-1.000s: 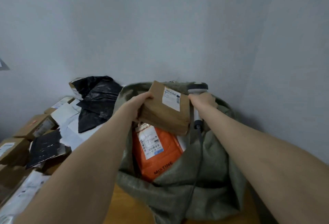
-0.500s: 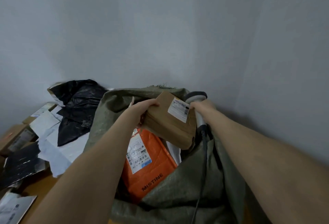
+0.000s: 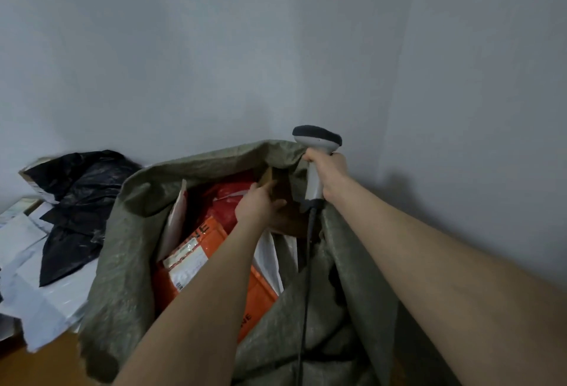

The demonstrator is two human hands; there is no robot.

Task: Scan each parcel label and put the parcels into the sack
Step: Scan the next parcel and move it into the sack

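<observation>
Brown parcel (image 3: 283, 193) is now down inside the sack (image 3: 132, 232), at the far right corner of its mouth, beyond the orange parcel (image 3: 202, 250). Half a second ago we held it above the rim with the label showing. Left hand (image 3: 259, 206) grips its near edge, fingers curled. Right hand (image 3: 329, 170) is wrapped round the scanner (image 3: 316, 140) at the sack's rim. We judge the scan done and release next.
</observation>
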